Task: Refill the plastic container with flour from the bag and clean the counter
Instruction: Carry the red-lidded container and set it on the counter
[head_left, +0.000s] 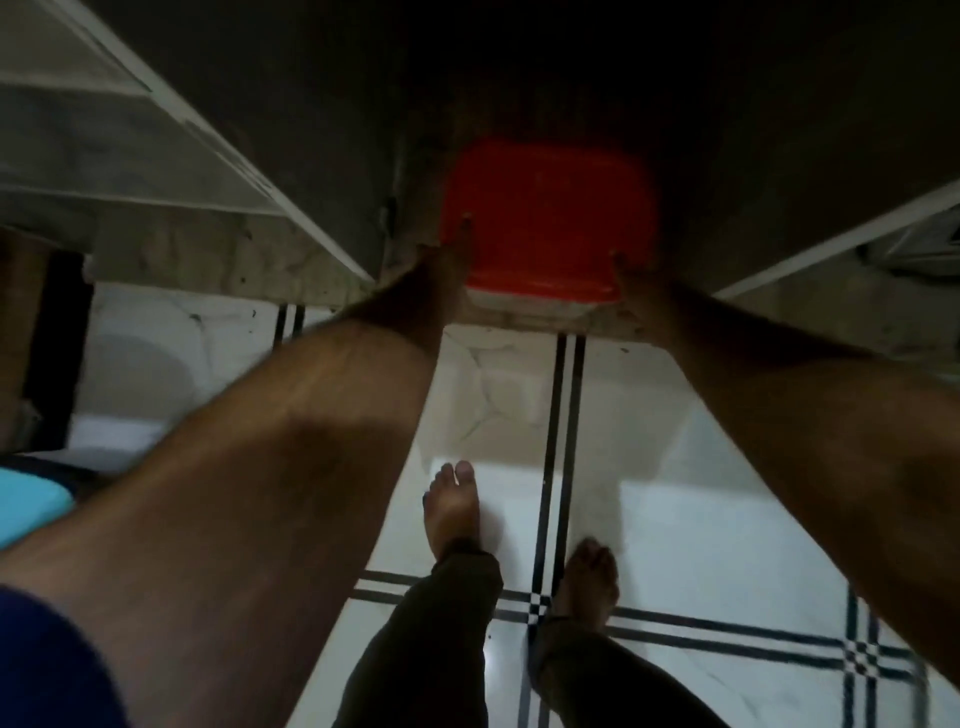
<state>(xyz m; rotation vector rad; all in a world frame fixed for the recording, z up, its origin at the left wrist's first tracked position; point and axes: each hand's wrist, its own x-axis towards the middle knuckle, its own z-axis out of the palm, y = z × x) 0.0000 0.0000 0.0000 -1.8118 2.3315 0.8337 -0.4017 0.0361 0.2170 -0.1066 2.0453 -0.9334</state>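
Gripping the red-lidded container (548, 228) are left hand (451, 249) and right hand (631, 273).

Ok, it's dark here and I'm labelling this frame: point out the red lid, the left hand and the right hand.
red lid (550, 218): head view, middle of its top.
left hand (445, 260): head view, back of the hand at the lid's left edge.
right hand (636, 283): head view, back of the hand at the lid's right corner.

Dark blue short sleeve (47, 665), dark trousers (431, 649), bare feet (452, 509)
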